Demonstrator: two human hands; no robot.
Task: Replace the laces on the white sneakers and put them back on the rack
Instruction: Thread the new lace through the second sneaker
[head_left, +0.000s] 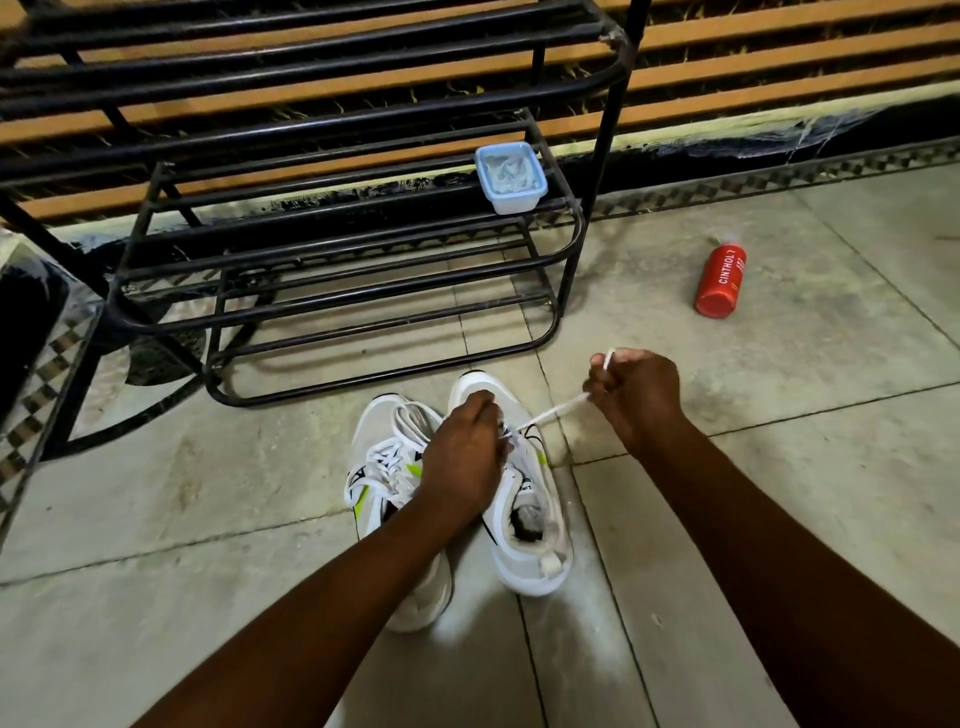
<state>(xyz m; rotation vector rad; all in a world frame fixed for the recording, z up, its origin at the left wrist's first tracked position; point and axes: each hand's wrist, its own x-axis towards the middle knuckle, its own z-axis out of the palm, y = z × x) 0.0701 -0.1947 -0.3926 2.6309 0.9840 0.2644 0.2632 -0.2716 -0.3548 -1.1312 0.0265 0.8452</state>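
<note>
Fingers of the right hand (631, 395): curled tight, pinching a white lace (553, 410), its tip poking up above the knuckles. Lace runs taut from that hand down to the eyelets of the right-hand sneaker (524, 519). Fingers of the left hand (462, 452): bent over the same shoe's tongue area, pressing it steady; whether they also pinch the lace cannot be told.

Lace: soft, limp, light; judged best held near the stiff tip for threading. Sneakers: light, flexible uppers; likely best gripped at heel or midfoot for lifting.

Second sneaker (387, 467): touching the first, on its left, laced, loose ends bunched on top. Both stand on the tiled floor (208, 597), toes toward the rack.

Beyond: black metal shoe rack (332, 291), near; blue tub (510, 177) on its upper tier; red bottle (721, 283) lying on the floor, well apart.
</note>
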